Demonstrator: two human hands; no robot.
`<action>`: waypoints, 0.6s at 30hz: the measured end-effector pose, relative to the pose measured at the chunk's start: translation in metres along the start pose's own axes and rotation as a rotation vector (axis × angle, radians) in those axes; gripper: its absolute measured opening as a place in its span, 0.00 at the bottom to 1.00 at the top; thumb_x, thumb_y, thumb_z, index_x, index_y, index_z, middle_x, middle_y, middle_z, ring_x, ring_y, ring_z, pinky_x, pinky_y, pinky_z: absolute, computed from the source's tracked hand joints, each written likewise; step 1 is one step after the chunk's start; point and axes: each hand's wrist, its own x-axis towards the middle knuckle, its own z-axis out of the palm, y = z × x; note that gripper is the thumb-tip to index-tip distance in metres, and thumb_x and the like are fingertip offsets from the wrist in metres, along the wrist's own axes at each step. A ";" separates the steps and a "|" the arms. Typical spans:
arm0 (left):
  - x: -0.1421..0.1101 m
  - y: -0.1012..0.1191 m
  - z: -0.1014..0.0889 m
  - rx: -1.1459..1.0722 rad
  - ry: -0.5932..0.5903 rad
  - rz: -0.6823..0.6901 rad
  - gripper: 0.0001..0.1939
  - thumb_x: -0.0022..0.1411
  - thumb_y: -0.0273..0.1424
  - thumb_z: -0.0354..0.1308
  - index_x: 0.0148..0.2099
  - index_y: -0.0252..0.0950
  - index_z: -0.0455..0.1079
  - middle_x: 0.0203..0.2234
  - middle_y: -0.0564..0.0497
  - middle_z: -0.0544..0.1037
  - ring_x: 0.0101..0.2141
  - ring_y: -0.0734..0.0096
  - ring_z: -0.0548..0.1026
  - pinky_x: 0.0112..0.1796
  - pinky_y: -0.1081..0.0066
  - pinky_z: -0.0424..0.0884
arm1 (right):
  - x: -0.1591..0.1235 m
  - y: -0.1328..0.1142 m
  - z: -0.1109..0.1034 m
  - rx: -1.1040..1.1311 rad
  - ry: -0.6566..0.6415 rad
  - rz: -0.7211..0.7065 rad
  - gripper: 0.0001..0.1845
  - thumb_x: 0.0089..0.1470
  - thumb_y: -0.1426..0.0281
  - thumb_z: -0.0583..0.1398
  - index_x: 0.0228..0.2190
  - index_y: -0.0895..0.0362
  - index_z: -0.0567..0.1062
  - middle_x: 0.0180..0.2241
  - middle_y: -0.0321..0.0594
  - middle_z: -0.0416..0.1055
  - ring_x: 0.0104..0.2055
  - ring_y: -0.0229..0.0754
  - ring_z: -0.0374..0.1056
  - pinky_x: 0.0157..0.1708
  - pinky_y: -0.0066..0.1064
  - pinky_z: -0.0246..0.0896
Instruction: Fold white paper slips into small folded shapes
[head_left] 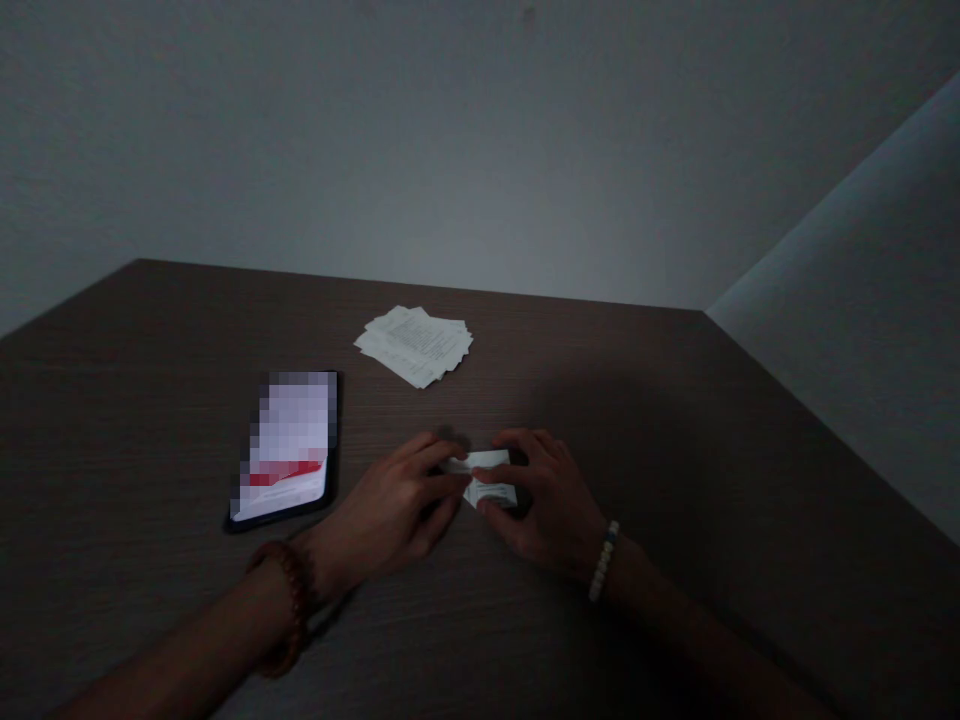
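A small white printed paper slip (491, 460), which looks folded, lies on the table between my two hands. My left hand (401, 495), coming in from the left, has its fingertips on the slip's left end. From the other side, my right hand (544, 490) grips the slip with bent fingers over it and the thumb at its near edge. Fingers cover parts of the paper, so its full shape is hidden. Beaded bracelets circle both wrists, brown on the left and pale on the right.
Behind my hands, a loose pile of printed paper slips (416, 345) rests on the dark wooden table (187, 310). A lit phone (292, 440), its screen partly pixelated, lies left of my left hand. Pale walls (465, 150) border the table behind and at right.
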 end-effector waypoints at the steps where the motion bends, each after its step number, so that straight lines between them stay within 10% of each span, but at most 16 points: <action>1: 0.000 0.000 0.000 0.002 -0.003 -0.003 0.13 0.61 0.23 0.51 0.44 0.36 0.74 0.47 0.44 0.70 0.46 0.60 0.68 0.44 0.59 0.69 | 0.000 0.000 0.000 0.001 -0.001 0.002 0.14 0.47 0.67 0.64 0.39 0.47 0.77 0.47 0.39 0.66 0.48 0.47 0.60 0.47 0.43 0.55; 18: -0.002 0.007 -0.008 0.137 -0.038 0.129 0.13 0.59 0.22 0.50 0.40 0.38 0.74 0.39 0.45 0.69 0.40 0.59 0.66 0.39 0.60 0.64 | -0.002 -0.004 0.002 0.003 0.033 0.026 0.15 0.45 0.68 0.64 0.38 0.47 0.77 0.47 0.39 0.66 0.49 0.48 0.60 0.47 0.42 0.56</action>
